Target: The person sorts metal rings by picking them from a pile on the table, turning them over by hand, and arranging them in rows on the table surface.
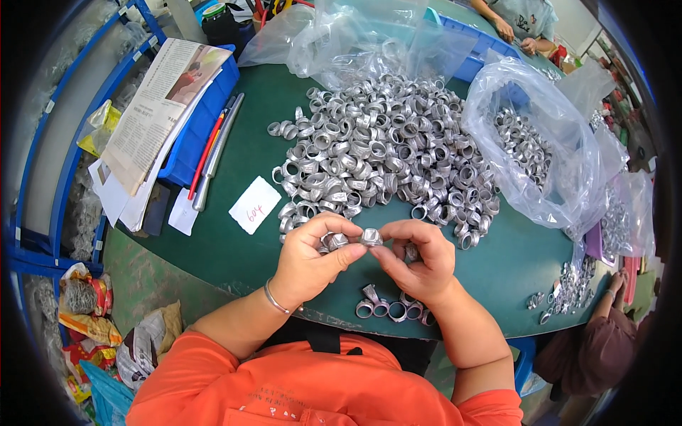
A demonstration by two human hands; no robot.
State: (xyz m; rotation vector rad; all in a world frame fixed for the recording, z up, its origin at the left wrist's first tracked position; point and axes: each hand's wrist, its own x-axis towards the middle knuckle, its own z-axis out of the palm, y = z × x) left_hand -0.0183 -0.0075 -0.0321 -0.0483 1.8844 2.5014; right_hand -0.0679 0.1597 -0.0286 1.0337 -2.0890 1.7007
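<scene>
I'm watching left hand (pixel 310 255) and right hand (pixel 430 266) pinching one silver ring (pixel 371 237) above table (pixel 501 277) | one ring heap (pixel 387 145), uncountable, sprawling at that ring's twelve o'clock | one clear bag (pixel 572 153) slumping at two

A silver-grey metal ring (pixel 371 238) shows a smooth, shiny face, while the heaped rings (pixel 383 142) carry a duller, satin metal look broken by scattered glints. The green tabletop (pixel 511 270) beneath is smooth with a soft sheen, its near edge scuffed and rough. Clear, glossy plastic wrinkles across a bag (pixel 561 206) at right. A polished metal bracelet (pixel 275 302) gleams near the matt orange cloth of a shirt (pixel 320 390). Matt paper makes up the white card (pixel 254 204) and the newspaper (pixel 145 124), which lies against a smooth blue plastic bin (pixel 202 124). At left, a shelf rack (pixel 53 266) looks coated in smooth blue paint.
</scene>
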